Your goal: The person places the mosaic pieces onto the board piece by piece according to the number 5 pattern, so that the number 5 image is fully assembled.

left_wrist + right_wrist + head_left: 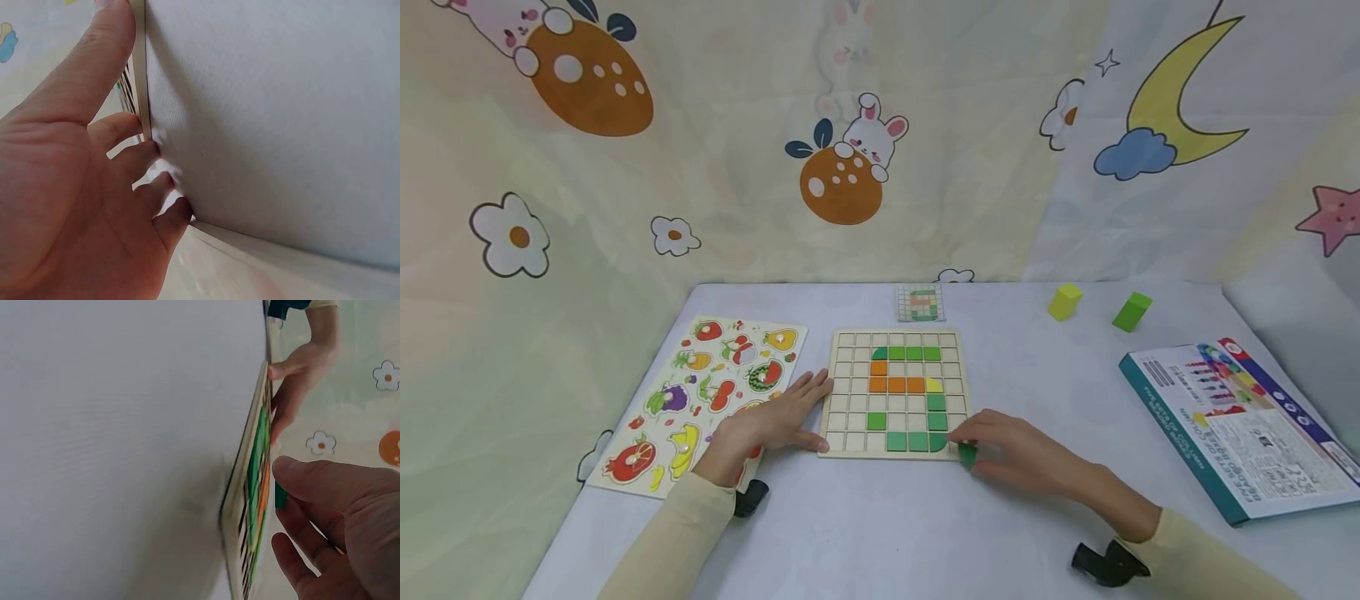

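A wooden grid board (847,400) lies flat, with green, orange and yellow pieces set in some of its squares. My left hand (775,419) rests at the board's left edge, fingers extended; in the left wrist view the thumb (94,59) and fingertips are along that edge. At the board's near right corner, my right hand (1033,454) pinches a dark green piece (280,495) between thumb and fingers. Part of this piece is covered by the fingers. Beside it on the board is a green piece with a rounded corner (937,442).
Behind the board lies a small pattern card (921,302). A fruit puzzle board (658,421) is at the left, partly under my left forearm. Farther back on the right stand a yellow block (1063,302) and a green block (1131,312). A flat printed box (1262,433) lies at the right.
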